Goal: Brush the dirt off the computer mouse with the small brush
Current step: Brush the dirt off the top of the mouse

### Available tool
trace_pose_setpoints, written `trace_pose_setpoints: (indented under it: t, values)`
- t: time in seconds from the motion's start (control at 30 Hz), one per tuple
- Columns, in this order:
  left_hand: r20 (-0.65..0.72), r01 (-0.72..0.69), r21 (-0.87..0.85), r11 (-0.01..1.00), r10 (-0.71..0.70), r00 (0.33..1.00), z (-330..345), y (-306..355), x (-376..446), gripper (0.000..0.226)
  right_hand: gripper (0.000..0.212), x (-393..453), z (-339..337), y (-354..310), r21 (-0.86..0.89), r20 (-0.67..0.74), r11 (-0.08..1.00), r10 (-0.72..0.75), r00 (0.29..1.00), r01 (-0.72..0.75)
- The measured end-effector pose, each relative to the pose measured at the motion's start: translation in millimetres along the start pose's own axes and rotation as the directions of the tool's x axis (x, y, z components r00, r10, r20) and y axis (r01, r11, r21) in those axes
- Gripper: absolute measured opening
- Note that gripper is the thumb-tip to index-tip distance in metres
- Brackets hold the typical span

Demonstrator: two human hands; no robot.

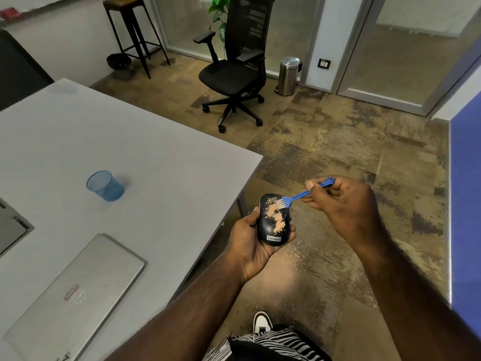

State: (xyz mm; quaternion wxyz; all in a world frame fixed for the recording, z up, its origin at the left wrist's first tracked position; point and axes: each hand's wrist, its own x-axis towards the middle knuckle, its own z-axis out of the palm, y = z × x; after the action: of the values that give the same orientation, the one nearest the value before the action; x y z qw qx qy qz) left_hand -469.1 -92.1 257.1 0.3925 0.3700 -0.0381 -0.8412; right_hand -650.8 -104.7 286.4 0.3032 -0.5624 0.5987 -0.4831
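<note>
My left hand holds a black computer mouse upright in its palm, off the table's right edge and over the floor. Orange-tan dirt covers much of the mouse's top. My right hand pinches a small blue brush by its handle. The brush's pale bristles touch the upper right part of the mouse, at the edge of the dirt.
A grey table lies to the left with a blue mesh cup and a closed silver laptop on it. A black office chair, a steel bin and a stool stand farther back. Dirt specks lie on the floor below the mouse.
</note>
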Motion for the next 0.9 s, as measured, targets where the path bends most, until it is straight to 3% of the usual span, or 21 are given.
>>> trace_pose_setpoints:
  t: [0.1,0.23,0.37,0.77,0.9]
  values:
    - [0.002,0.006,0.007,1.000,-0.006,1.000,0.3,-0.7,0.2,0.058,0.010,3.9,2.5,1.9,-0.080,-0.035,0.997,0.018,0.999,-0.020]
    - [0.000,0.011,0.013,1.000,-0.011,1.000,-0.1,-1.3,-0.3,0.058,0.006,4.0,2.6,-1.6,-0.002,-0.045,1.000,-0.001,0.999,0.001]
    - [0.000,0.003,0.012,1.000,-0.003,1.000,0.3,0.0,-0.4,0.059,0.006,3.4,4.2,0.6,-0.081,-0.055,0.997,-0.002,0.998,-0.002]
    - [-0.010,0.008,0.020,1.000,-0.008,1.000,3.3,-0.2,-1.7,0.057,0.007,6.0,1.2,-3.1,-0.021,-0.070,0.999,-0.036,0.997,0.035]
    - [-0.016,0.006,0.028,1.000,-0.006,1.000,3.9,0.9,-2.3,0.057,0.010,4.5,4.3,-3.3,-0.122,-0.051,0.990,-0.071,0.996,0.064]
